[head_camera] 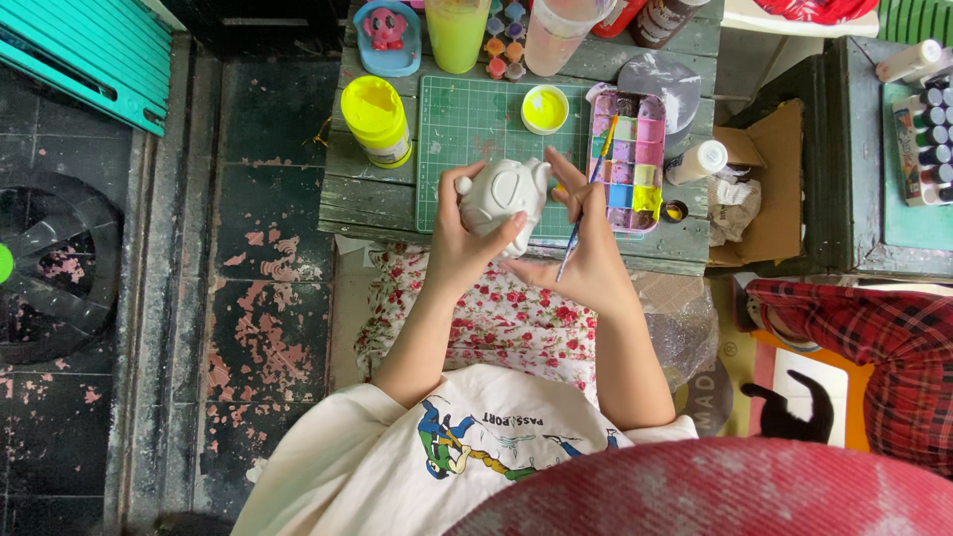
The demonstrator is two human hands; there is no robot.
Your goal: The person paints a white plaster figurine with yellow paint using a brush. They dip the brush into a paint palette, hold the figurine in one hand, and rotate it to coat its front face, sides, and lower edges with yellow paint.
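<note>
My left hand [465, 241] grips a white unpainted plaster figurine [504, 196] from its left side, just above the near edge of a small grey wooden table [369, 191]. My right hand [586, 248] supports the figurine from the right and holds a thin paintbrush [588, 199], whose yellow-tipped end points up toward a paint palette [628, 159] with several coloured wells. A green cutting mat [467, 129] lies under the figurine.
On the table stand a yellow paint bottle [376, 119], its yellow-stained lid [545, 108], a cup of green liquid [458, 35], a cloudy water cup [558, 35], small paint pots [503, 40] and a pink painted figurine [385, 30]. A cardboard box [769, 189] and another person's plaid leg [874, 337] are on the right.
</note>
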